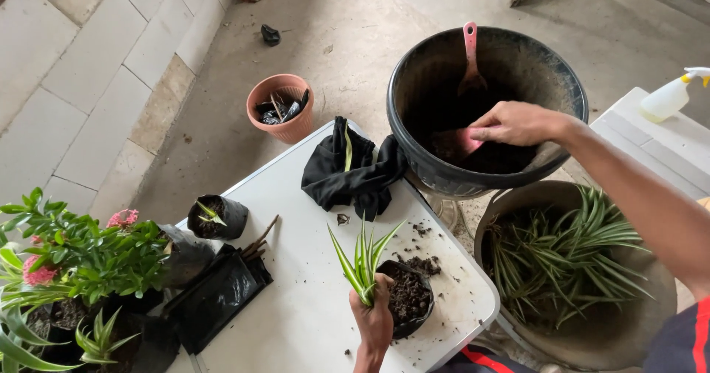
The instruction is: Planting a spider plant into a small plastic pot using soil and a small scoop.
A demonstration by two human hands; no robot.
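Observation:
My left hand (373,317) grips a small striped green plant (362,258) at its base, holding it upright against a black grow bag of soil (409,297) on the white table (310,306). My right hand (514,124) reaches into a large black tub (414,77) of dark soil and is closed on a pink scoop (466,141), most of it hidden by the fingers. A second pink scoop (470,55) stands in the soil behind it.
A black cloth (347,173) lies at the table's far edge. Black grow bags (214,292), a small potted shoot (216,218) and pink-flowered plants (81,258) crowd the left. A terracotta pot (281,108) stands on the floor. A basin of green plants (569,262) and a spray bottle (669,96) are right.

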